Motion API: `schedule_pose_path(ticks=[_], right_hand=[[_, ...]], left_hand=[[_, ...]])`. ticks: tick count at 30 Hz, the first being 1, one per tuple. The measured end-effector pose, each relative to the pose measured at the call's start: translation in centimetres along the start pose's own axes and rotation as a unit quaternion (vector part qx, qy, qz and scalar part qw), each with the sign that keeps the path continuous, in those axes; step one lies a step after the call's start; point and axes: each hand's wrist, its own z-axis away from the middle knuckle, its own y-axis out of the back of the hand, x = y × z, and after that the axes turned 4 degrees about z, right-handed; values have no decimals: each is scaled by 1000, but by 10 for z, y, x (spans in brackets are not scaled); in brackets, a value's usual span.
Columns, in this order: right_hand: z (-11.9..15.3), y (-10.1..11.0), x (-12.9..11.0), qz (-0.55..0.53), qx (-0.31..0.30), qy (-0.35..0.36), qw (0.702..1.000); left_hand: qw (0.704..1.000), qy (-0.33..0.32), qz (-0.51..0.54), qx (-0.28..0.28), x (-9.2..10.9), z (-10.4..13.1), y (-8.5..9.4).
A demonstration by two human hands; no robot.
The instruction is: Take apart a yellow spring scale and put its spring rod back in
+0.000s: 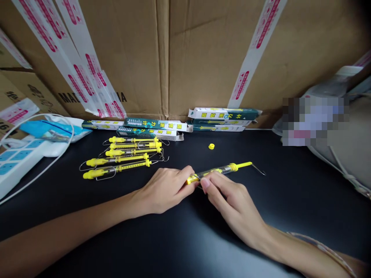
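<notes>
A clear tube with yellow parts, a spring scale (230, 168), lies across the middle, its yellow rod and wire hook pointing right. My left hand (169, 189) pinches its yellow left end. Close beside it, the fingertips of my right hand (232, 197) are pressed together on the tube and a thin metal wire near that end. A small yellow cap (211, 146) sits apart on the black table (179, 247), beyond the tube. Several more yellow spring scales (127, 166) with wire hooks lie side by side to the left.
Green and white printed boxes (156, 124) lie along the back, with more stacked boxes (223, 114) to their right. Behind stands a large taped carton (199, 58). A white power strip (23, 164), cable and blue packet (52, 130) are at left; a plastic bottle (327, 90) is at right.
</notes>
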Motion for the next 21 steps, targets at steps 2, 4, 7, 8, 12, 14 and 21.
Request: schedule_pose_path(ticks=[2, 4, 7, 8, 12, 14, 21], right_hand=[[0, 0, 1, -3, 2, 2, 1000], [0, -1, 3, -20, 6, -14, 1000], [-1, -4, 5, -52, 16, -37, 998], [-1, -5, 5, -65, 18, -44, 997], [-2, -5, 5, -64, 25, -45, 997], [-2, -4, 4, -32, 20, -19, 999], [-9, 6, -7, 18, -27, -37, 999]], left_hand=[[1000, -2, 11, 0, 0, 0, 0], [1000, -4, 21, 2, 1, 0, 0], [1000, -2, 28, 3, 2, 0, 1], [1000, 1, 29, 4, 2, 0, 1], [999, 19, 42, 3, 2, 1, 2], [998, 25, 49, 1, 1, 0, 2], [999, 25, 25, -17, -1, -2, 2]])
